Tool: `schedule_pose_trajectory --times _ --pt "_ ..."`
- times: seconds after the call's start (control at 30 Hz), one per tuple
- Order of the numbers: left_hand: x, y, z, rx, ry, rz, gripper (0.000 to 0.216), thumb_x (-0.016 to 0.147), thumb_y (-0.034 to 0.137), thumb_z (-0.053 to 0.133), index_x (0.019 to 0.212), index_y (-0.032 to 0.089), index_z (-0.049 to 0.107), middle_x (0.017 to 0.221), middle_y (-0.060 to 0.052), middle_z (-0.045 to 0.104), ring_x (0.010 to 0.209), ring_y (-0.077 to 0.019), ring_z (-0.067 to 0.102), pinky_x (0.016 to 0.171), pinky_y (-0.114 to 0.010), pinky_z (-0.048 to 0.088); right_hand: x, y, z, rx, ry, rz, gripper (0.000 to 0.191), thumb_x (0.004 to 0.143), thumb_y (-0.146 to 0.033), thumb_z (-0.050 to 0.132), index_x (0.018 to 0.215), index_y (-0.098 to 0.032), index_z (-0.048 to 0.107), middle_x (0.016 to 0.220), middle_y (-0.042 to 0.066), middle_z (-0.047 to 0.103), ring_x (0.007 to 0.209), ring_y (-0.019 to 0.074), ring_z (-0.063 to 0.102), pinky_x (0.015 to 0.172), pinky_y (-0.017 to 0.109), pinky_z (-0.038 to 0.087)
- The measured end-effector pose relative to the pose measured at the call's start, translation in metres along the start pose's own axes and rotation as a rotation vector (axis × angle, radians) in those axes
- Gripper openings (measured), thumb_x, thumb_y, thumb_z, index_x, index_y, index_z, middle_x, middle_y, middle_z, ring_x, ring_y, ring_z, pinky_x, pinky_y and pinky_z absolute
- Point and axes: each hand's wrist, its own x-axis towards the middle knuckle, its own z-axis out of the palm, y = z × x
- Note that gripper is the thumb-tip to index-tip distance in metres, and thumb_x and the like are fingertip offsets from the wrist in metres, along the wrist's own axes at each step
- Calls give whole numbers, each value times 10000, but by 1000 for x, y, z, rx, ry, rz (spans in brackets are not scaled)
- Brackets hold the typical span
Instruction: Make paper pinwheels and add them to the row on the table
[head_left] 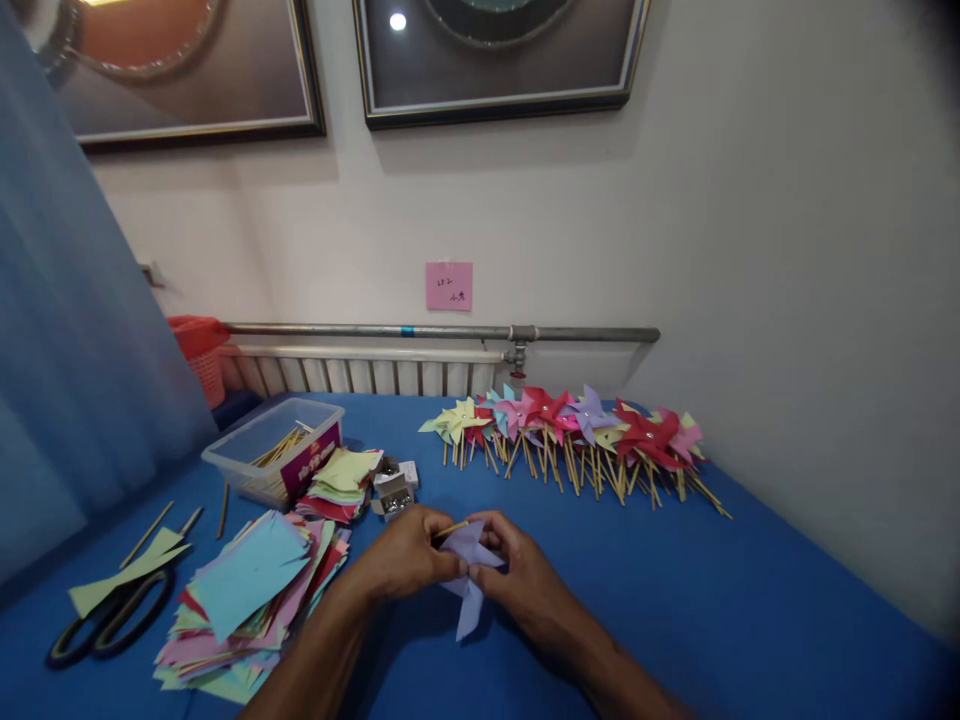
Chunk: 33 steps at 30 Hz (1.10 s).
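A broad stretch of blue tabletop (712, 600) is bounded at right by the wall (810, 300); at near centre, a lilac, pointed-bladed pinwheel (471, 610) is pinched by the nearly closed left hand (412, 550) and right hand (521, 575).

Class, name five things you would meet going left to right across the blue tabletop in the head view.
Black-handled scissors, clear plastic box, small boxes, held lilac pinwheel, rightmost big red pinwheel.

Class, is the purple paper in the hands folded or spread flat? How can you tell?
Folded: the purple paper has pinwheel blades jutting out, held between left hand and right hand.
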Motion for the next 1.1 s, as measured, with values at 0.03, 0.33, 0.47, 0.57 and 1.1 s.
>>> schedule_pose_trajectory --times 0.03,0.33,0.47,0.57,1.1 --pt "0 0 1 -3 0 3 74 649 215 660 629 170 604 572 59 490 553 -106 391 529 -229 271 0 2 0 10 3 4 360 734 -95 632 1068 -226 651 976 26 754 947 236 686 786 317 504" --pt "5 -1 6 -236 0 3 172 629 298 719 640 165 610 561 48 491 516 -87 366 526 -227 269 8 16 -11 227 215 31 423 715 -312 822 1091 -217 654 984 61 729 911 231 690 825 360 524" --pt "8 -3 5 -328 74 -14 262 591 340 757 714 123 677 586 16 550 514 -91 416 531 -228 301 6 11 -9 442 270 114 431 763 -483 802 1071 -222 649 965 57 727 854 221 698 783 356 548" --pt "12 -9 6 -381 130 -9 286 581 341 775 720 106 691 589 4 567 509 -87 428 532 -226 306 5 8 -4 495 230 124 390 801 -524 764 1026 -224 654 904 48 737 795 215 700 765 354 558" --pt "20 -12 18 -413 186 26 243 626 360 754 685 133 688 596 -49 671 529 -161 582 549 -258 408 2 22 10 445 193 138 256 800 -448 757 846 -202 702 730 1 654 673 159 573 639 256 455"
